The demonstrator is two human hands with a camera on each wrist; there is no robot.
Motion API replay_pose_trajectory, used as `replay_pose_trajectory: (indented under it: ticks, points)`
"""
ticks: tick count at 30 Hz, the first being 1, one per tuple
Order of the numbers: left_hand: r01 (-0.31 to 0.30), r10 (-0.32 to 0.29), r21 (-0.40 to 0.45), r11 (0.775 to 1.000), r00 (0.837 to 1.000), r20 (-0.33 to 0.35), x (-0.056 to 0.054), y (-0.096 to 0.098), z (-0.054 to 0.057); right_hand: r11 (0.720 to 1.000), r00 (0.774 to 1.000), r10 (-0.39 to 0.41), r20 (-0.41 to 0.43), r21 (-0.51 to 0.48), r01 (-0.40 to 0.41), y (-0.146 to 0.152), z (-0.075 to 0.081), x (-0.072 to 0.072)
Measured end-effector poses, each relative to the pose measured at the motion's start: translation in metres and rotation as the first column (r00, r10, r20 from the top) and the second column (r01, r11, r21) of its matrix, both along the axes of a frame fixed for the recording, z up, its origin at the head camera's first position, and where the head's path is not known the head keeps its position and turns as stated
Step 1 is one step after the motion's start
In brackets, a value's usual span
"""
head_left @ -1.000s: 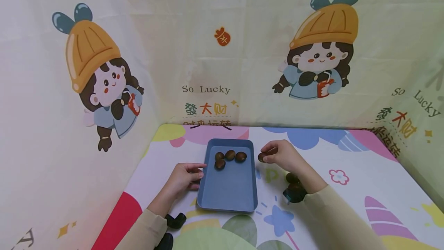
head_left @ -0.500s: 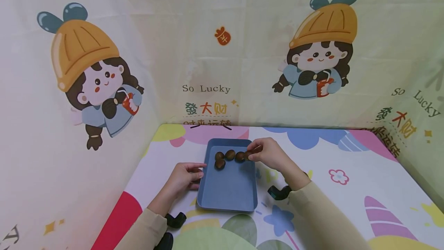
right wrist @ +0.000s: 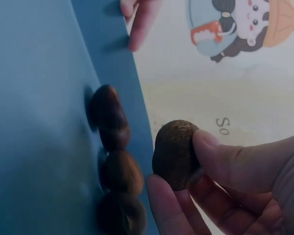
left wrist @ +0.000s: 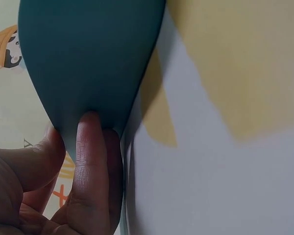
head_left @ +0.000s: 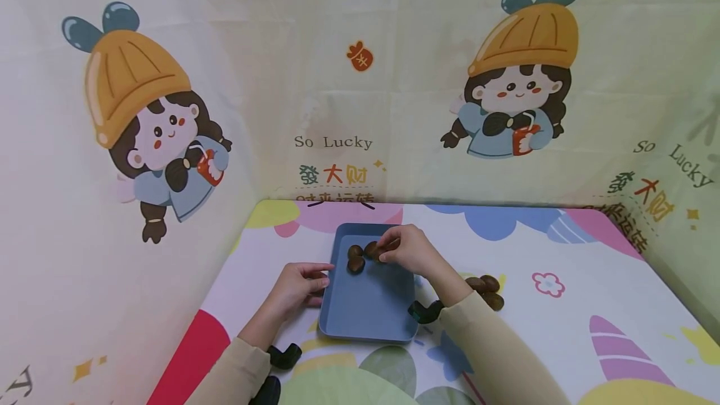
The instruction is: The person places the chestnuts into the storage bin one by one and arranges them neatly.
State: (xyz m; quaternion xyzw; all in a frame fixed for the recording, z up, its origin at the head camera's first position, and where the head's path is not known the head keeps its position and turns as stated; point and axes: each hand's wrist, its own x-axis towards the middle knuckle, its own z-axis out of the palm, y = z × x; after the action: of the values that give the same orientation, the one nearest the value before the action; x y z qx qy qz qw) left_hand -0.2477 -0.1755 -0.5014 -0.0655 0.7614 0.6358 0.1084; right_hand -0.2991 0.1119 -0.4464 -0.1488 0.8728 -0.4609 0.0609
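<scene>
R hand (head_left: 413, 252) w/ chestnut (right wrist: 176, 155) moved L over tray (head_left: 365, 317).

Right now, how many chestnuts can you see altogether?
8 chestnuts in view: one pinched in the right hand's grip, four in the blue tray, and three on the table beside the right sleeve. More may be hidden behind that sleeve.

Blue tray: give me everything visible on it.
The blue tray is rectangular with rounded corners and low walls, in what looks like smooth, matte plastic. It lies flat on the patterned table, long sides running near to far. The left hand touches its left side. Brown chestnuts sit in its far part; the right hand holds another chestnut above it, hiding part of its far right side.
</scene>
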Motion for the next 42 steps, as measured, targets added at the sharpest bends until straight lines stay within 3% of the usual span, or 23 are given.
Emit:
replay_pose_trajectory:
  ticks: [13,28,42]
  points:
    - [0.0,0.0,-0.008,1.0,1.0,0.011,-0.004,-0.001,0.003,0.99,0.998,-0.007,-0.061,0.14,0.016,-0.017,-0.006,-0.005]
    - [0.005,-0.005,-0.014,1.0,1.0,0.006,-0.005,-0.003,0.001,0.951,0.994,0.049,-0.096,0.309,-0.017,-0.031,-0.011,-0.004]
    - [0.009,-0.009,-0.002,1.0,1.0,0.01,-0.006,-0.002,0.001,0.937,0.988,0.039,-0.153,0.35,0.017,-0.04,-0.01,0.0]
